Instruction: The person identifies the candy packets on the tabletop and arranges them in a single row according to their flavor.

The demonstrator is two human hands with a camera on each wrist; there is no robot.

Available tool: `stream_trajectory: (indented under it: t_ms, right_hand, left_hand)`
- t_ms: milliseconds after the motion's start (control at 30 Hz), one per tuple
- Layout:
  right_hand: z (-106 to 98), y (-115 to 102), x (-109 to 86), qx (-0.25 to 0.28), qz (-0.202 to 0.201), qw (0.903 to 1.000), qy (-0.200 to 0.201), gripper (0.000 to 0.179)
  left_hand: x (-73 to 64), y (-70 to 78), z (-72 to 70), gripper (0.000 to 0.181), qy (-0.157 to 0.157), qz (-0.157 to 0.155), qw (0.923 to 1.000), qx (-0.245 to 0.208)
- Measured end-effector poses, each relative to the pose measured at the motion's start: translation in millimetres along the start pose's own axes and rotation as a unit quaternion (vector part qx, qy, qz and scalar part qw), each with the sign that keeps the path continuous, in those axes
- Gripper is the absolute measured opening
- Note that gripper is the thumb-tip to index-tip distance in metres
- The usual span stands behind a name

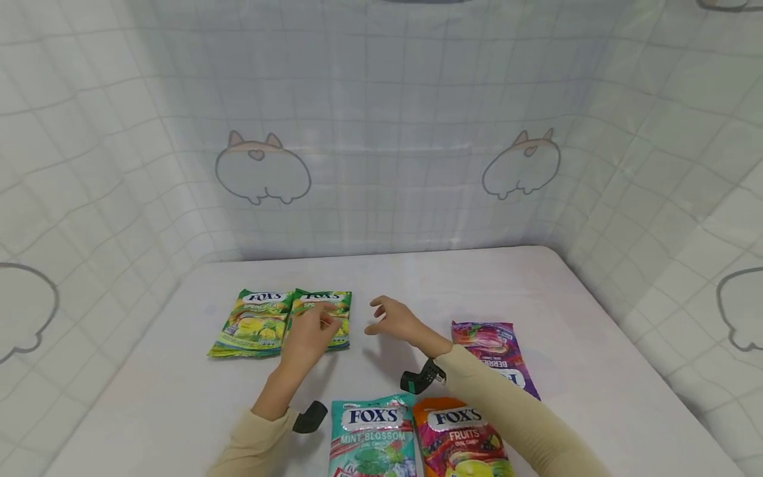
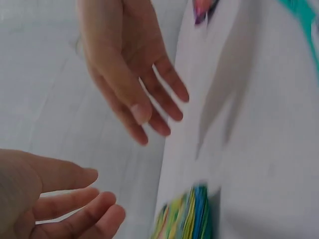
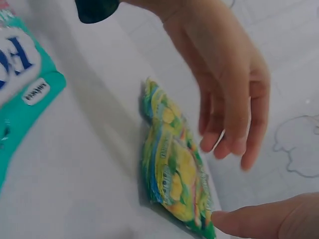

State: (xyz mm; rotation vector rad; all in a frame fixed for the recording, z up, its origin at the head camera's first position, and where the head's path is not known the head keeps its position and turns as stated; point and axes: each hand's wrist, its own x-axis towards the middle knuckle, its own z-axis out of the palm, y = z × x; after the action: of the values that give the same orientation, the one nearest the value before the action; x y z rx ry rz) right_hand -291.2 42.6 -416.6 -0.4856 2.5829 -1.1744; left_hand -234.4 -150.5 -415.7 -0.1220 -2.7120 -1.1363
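Two green-and-yellow candy bags lie side by side at the far left of the table, the outer candy bag (image 1: 253, 326) and the inner candy bag (image 1: 341, 336). Above the inner one hovers my left hand (image 1: 307, 336), its fingers loosely bent and nothing in them; it hides part of that bag in the head view. My right hand (image 1: 398, 322) is raised over the table to the right of the bags, also holding nothing. In the left wrist view the two hands face each other across a gap, fingers relaxed.
At the near edge lie a teal mint candy bag (image 1: 372, 437) and an orange fruit candy bag (image 1: 461, 440). A purple berry candy bag (image 1: 491, 344) lies at right, partly behind my right sleeve. White gridded curtains (image 1: 387, 159) surround the table (image 1: 596, 371).
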Motion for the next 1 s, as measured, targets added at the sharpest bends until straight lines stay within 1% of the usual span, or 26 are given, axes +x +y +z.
stream_trajectory:
  t_ms: [67,167,200,300,433,533,567,700,733,767,800,833,933,1000]
  right_hand:
    - [-6,4,-8.8,0.010,-0.004,0.9999,0.000,0.058]
    - [-15,8,-21.3,0.018,-0.017,0.9997,0.004,0.055]
    - [-18,9,-25.9,0.020,-0.022,0.9995,0.008,0.055]
    - [-26,13,-39.8,0.015,-0.036,0.9990,0.020,0.053]
    - [-32,20,-59.0,0.002,-0.048,0.9984,0.031,0.049]
    - [-35,30,-73.7,-0.010,-0.051,0.9977,0.044,0.046]
    - [-36,34,-78.8,-0.013,-0.046,0.9975,0.051,0.045]
    - [-41,48,-99.3,-0.026,-0.018,0.9958,0.086,0.044]
    - [-42,51,-104.0,-0.024,-0.010,0.9953,0.094,0.044]
    - [-44,53,-108.7,-0.024,-0.003,0.9944,0.103,0.044]
    - [-47,55,-112.9,-0.024,0.002,0.9934,0.112,0.044]
    - [-49,58,-116.9,-0.024,0.004,0.9925,0.120,0.044]
    - [-57,64,-128.5,-0.029,0.020,0.9886,0.146,0.044]
    - [-62,69,-136.2,-0.039,0.028,0.9863,0.158,0.044]
  left_hand:
    - [-3.4,7.7,8.5,0.029,-0.018,0.013,0.9996,-0.019]
    - [-7.7,19.6,21.3,0.027,-0.061,0.033,0.9959,-0.058]
    - [-9.1,23.8,25.1,0.027,-0.079,0.038,0.9934,-0.073]
    - [-12.0,34.9,36.9,0.027,-0.135,0.059,0.9841,-0.099]
    - [-14.8,46.3,50.9,0.030,-0.209,0.085,0.9681,-0.110]
    - [-15.7,53.2,60.7,0.032,-0.260,0.093,0.9540,-0.117]
    - [-15.7,55.5,63.7,0.033,-0.278,0.089,0.9480,-0.126]
    - [-15.0,64.0,72.3,0.037,-0.356,0.057,0.9170,-0.172]
    - [-15.1,66.2,73.9,0.039,-0.369,0.047,0.9105,-0.180]
    - [-15.3,68.2,75.8,0.040,-0.378,0.037,0.9064,-0.186]
    - [-15.6,70.1,77.7,0.042,-0.381,0.032,0.9051,-0.187]
    - [-16.2,71.9,79.9,0.044,-0.380,0.028,0.9059,-0.185]
    - [-17.7,76.4,87.6,0.049,-0.368,0.025,0.9121,-0.179]
    - [-18.8,79.0,92.7,0.052,-0.361,0.023,0.9143,-0.182]
